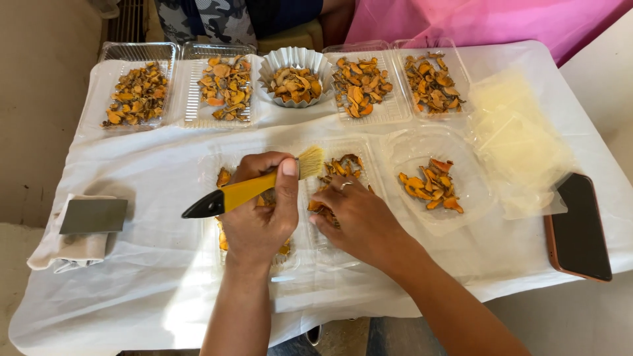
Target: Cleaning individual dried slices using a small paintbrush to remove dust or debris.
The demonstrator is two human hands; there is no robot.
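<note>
My left hand (260, 211) grips a paintbrush (250, 188) with a yellow and black handle, its pale bristles pointing right over a clear plastic tray (359, 148) of orange dried slices (343, 166). My right hand (353, 214), with a ring on one finger, rests on that tray, its fingers closed on a few slices. A second clear tray lies under my left hand, with orange pieces (224, 177) showing at its edge.
Several trays of dried orange slices line the far edge: (138, 92), (224, 89), a fluted bowl (295, 82), (361, 86), (432, 82). Another tray (432, 184) lies right of my hands. A dark phone (580, 227) and clear bags (517, 142) are at right; a grey card (92, 216) on cloth at left.
</note>
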